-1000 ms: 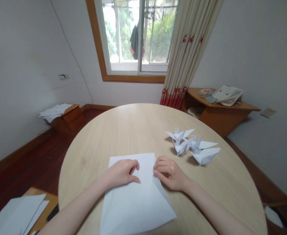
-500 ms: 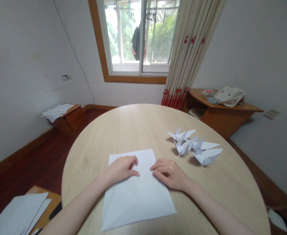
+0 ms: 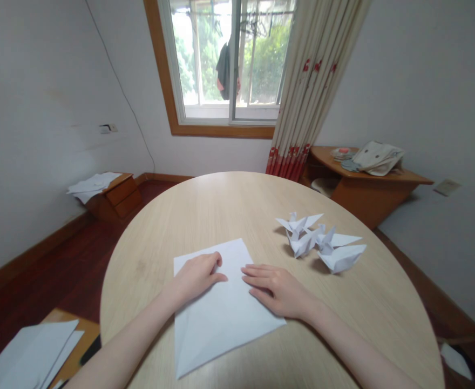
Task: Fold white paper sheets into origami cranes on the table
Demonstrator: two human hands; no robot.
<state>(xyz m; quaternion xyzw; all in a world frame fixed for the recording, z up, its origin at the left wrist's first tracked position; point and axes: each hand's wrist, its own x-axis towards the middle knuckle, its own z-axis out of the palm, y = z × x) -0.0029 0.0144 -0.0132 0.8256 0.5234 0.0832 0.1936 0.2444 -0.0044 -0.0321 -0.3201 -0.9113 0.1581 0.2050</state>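
Note:
A white sheet of paper (image 3: 225, 329) with faint creases lies flat on the round wooden table (image 3: 205, 210), turned at a slight angle. My left hand (image 3: 198, 275) rests on its left part, thumb and forefinger apart and the other fingers curled under, partly hidden. On the paper's right edge lies my right hand (image 3: 276, 286), fingers stretched out flat toward the middle of the sheet. Neither hand grips anything. Several folded white paper cranes (image 3: 343, 258) stand in a group on the table, beyond my right hand.
More white sheets (image 3: 27, 351) lie on a low wooden surface at the lower left. Papers cover a small cabinet (image 3: 116, 194) by the left wall. A corner desk (image 3: 375, 186) holds a cloth bag (image 3: 379, 158), near the curtain (image 3: 314, 81) and window.
The paper has turned counterclockwise and shifted slightly away from me, both hands on it. My right hand's fingers have straightened and moved a little left. The paper cranes stay put.

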